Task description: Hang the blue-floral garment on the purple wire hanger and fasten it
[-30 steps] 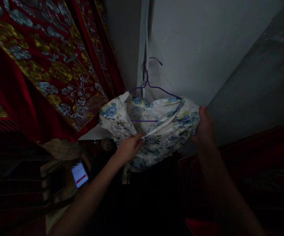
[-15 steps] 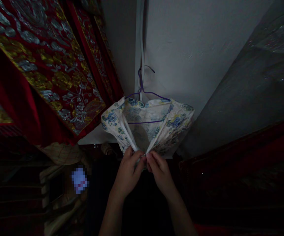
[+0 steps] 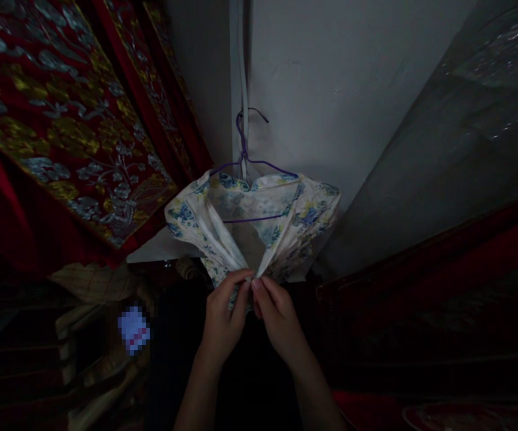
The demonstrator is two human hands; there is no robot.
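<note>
A white short-sleeved garment (image 3: 310, 218) with blue and yellow flowers hangs on a purple hanger (image 3: 244, 157). Its front opens in a deep V, and the hanger's bar crosses behind the opening. Where the V's two edges meet, my left hand (image 3: 226, 305) pinches the left edge. My right hand (image 3: 273, 308) pinches the right edge, its fingertips touching or almost touching those of the left. Whatever fastening lies between the fingertips is too small and dark to make out.
Red cloth (image 3: 75, 131) embroidered in gold and silver hangs at the left. Behind the hanger is a pale wall (image 3: 331, 72) with a vertical strip (image 3: 236, 54). Clear plastic sheeting (image 3: 487, 90) covers the right side. A wooden chair (image 3: 68, 335) stands at lower left.
The view has shifted, so the garment and hanger appear a little further left and higher. Both hands stay at the V's lower point, fingers slightly rearranged.
</note>
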